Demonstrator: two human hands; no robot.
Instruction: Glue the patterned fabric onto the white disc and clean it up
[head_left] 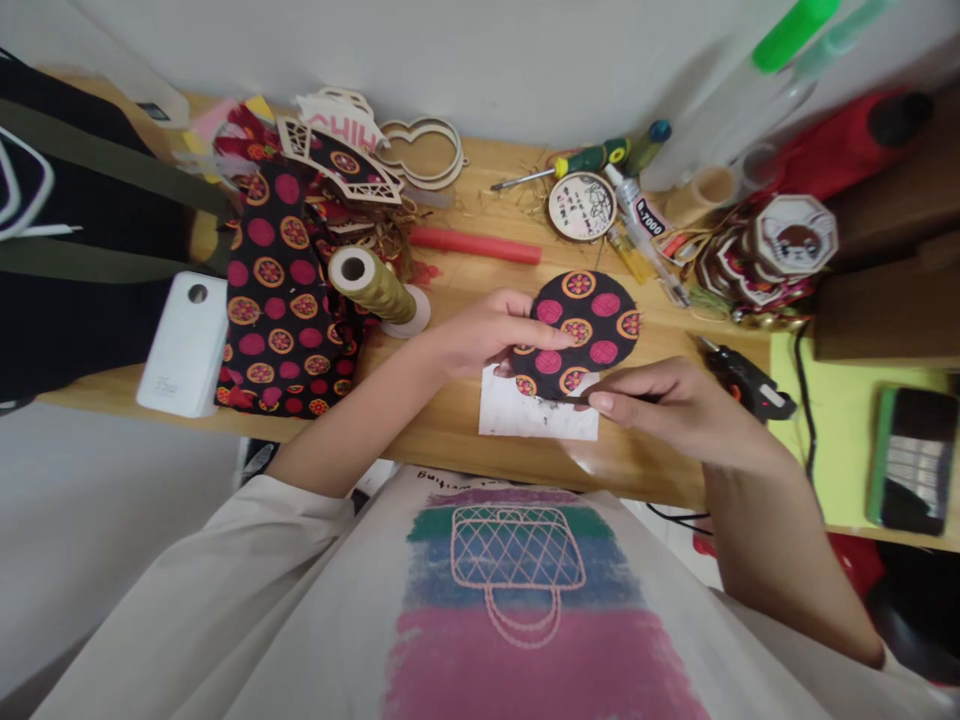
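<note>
Between thumb and fingers, my left hand (495, 332) grips a round piece of black patterned fabric (604, 322) with pink and orange circles, its edge slightly frayed. My right hand (671, 408) is closed on a slim dark tool (580, 401), whose tip meets the fabric's lower edge; its exact kind is unclear, as the fingers cover most of it. Below both hands lies a white slip of paper (517, 415) with dark specks on it, partly covered by the fabric.
Folded matching cloth (274, 290), a gold ribbon spool (382, 292) and a white power bank (184, 345) sit at left. Behind are a red stick (476, 245), a screwdriver (562, 168) and a glue tube (641, 220). A glue gun (746, 380) lies right.
</note>
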